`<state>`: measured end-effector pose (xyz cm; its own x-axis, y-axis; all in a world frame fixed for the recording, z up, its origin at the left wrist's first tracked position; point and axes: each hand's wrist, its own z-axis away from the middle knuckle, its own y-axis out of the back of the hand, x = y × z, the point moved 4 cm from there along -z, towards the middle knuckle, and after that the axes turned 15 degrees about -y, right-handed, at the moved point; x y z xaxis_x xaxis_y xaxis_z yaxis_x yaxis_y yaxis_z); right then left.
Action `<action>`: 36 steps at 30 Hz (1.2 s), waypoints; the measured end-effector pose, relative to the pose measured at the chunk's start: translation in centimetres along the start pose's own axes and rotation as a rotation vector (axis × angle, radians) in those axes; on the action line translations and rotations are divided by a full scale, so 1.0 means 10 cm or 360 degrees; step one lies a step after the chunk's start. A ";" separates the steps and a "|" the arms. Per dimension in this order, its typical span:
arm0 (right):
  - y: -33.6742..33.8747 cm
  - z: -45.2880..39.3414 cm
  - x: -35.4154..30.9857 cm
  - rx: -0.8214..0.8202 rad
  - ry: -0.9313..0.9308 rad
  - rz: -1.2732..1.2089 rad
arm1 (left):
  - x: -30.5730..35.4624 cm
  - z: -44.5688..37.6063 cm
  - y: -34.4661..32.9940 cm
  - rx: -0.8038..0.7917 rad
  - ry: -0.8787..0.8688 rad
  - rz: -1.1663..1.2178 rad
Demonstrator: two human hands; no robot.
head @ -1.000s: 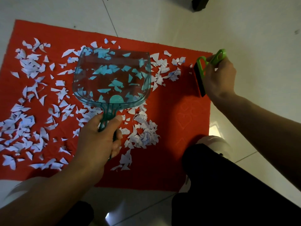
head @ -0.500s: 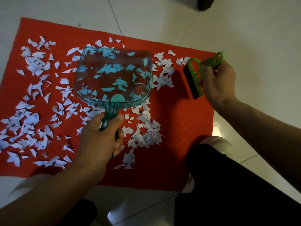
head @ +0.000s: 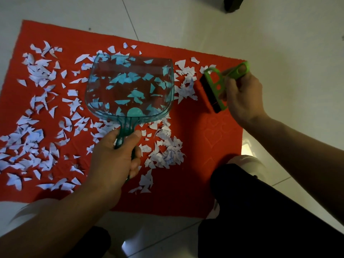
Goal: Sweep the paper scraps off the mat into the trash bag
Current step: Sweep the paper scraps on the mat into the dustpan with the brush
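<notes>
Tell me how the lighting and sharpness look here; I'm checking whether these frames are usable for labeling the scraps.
Head view: dim and uneven, with a bright glare patch on the floor tile by the mat; paper scraps stay crisp, those under the translucent dustpan tint teal; the left forearm blurs at the bottom edge; wide-angle bending curves the mat's edges; the brush is sharp.

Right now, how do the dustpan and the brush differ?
The dustpan is see-through teal and broad; the brush is opaque green with dark bristles and narrow. The left hand holds the dustpan over the scraps; the right hand holds the brush at the mat right side. Both are gripped by their handles.
</notes>
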<state>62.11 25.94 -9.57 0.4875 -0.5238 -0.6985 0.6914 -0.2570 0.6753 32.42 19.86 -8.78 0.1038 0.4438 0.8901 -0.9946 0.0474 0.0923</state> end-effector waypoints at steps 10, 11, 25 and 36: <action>0.05 -0.19 0.13 0.0111 -0.0174 0.0285 | 0.00 0.02 -0.01 0.0003 -0.0007 0.0019; 0.01 -0.15 0.10 0.0027 -0.0134 0.0266 | 0.01 0.02 -0.01 0.0005 -0.0008 0.0018; -0.01 -0.10 0.16 -0.0013 -0.0098 0.0257 | -0.01 0.03 -0.01 0.0007 0.0011 0.0022; 0.07 -0.15 0.20 0.0197 -0.0101 0.0214 | -0.02 0.02 -0.03 0.0001 0.0005 0.0008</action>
<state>64.32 25.92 -10.84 0.5337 -0.6095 -0.5862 0.5494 -0.2771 0.7883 32.67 19.61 -8.87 0.0989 0.4467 0.8892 -0.9951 0.0446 0.0883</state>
